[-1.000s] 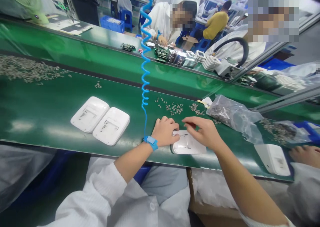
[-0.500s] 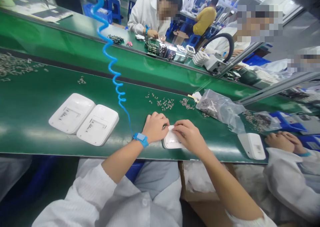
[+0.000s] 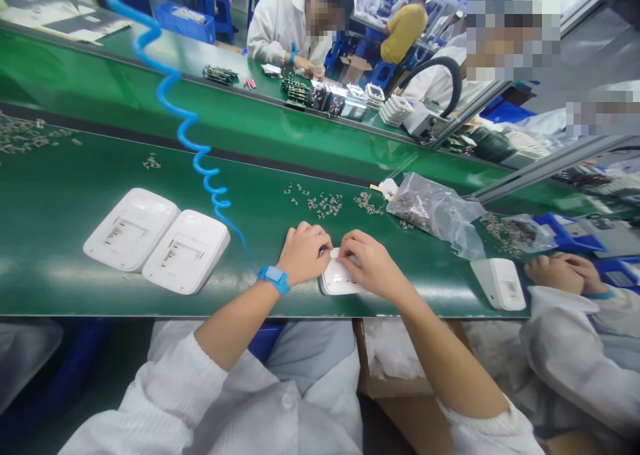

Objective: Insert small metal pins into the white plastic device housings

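A white plastic housing (image 3: 334, 283) lies on the green bench between my hands, partly covered by them. My left hand (image 3: 304, 253), with a blue wrist strap (image 3: 275, 278), is closed at the housing's upper left edge. From the right, my right hand (image 3: 371, 263) reaches over the housing with its fingers pinched together. Whatever small thing the fingers hold is hidden. Two more white housings, a left one (image 3: 131, 229) and a right one (image 3: 187, 251), lie side by side to the left. Small metal pieces (image 3: 325, 205) are scattered beyond my hands.
A bag of metal pieces (image 3: 420, 205) lies to the right, with a tilted white housing (image 3: 500, 283) near a neighbour's hands (image 3: 560, 273). The coiled blue cord (image 3: 193, 131) hangs down to my wrist strap. A green ledge (image 3: 200, 115) runs behind, people beyond it.
The whole view has shifted slightly. My right hand's fingers have moved a little over the housing and are bent more; my left hand stays at its edge.
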`<action>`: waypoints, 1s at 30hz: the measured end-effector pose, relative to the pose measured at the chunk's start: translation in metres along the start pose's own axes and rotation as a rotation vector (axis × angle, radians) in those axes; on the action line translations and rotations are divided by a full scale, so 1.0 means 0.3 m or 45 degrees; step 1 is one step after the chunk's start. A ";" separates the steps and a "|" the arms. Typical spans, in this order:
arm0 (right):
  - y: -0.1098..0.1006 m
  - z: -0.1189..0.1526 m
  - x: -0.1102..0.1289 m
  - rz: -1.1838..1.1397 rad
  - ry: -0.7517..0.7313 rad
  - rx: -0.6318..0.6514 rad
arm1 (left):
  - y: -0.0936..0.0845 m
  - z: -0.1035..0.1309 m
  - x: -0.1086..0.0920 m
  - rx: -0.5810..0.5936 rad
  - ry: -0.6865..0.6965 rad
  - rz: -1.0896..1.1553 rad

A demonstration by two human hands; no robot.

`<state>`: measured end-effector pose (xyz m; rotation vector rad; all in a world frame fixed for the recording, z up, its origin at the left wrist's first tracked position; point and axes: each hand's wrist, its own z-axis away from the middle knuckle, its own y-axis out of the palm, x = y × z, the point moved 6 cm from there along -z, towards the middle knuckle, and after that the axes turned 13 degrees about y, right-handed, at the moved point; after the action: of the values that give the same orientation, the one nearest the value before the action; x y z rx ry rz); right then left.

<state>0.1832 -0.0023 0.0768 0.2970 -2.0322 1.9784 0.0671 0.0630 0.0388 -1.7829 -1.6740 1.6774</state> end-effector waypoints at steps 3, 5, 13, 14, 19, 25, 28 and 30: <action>0.003 -0.029 -0.011 0.052 0.043 0.052 | 0.005 0.000 -0.001 0.043 -0.017 0.002; 0.008 -0.062 -0.025 0.106 0.104 0.129 | 0.005 0.000 -0.003 0.059 -0.018 0.003; -0.022 0.002 -0.018 -0.042 -0.129 0.164 | 0.004 -0.004 -0.005 0.080 0.013 -0.023; -0.026 0.026 -0.022 -0.069 -0.138 0.103 | 0.005 -0.006 -0.005 0.079 0.018 -0.024; -0.023 0.096 -0.042 -0.149 -0.161 -0.250 | 0.014 -0.015 -0.012 0.094 0.043 -0.028; -0.012 0.096 -0.041 -0.171 -0.169 -0.358 | 0.015 -0.018 -0.013 0.122 -0.010 -0.054; -0.011 0.094 -0.041 -0.144 -0.155 -0.343 | 0.019 -0.019 -0.013 0.127 -0.023 -0.064; -0.009 0.093 -0.040 -0.113 -0.154 -0.329 | 0.022 -0.019 -0.015 0.118 -0.019 -0.080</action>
<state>0.1937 -0.0309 0.0749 0.4499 -2.2767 1.6590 0.0766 0.0602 0.0387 -1.6631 -1.6128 1.7167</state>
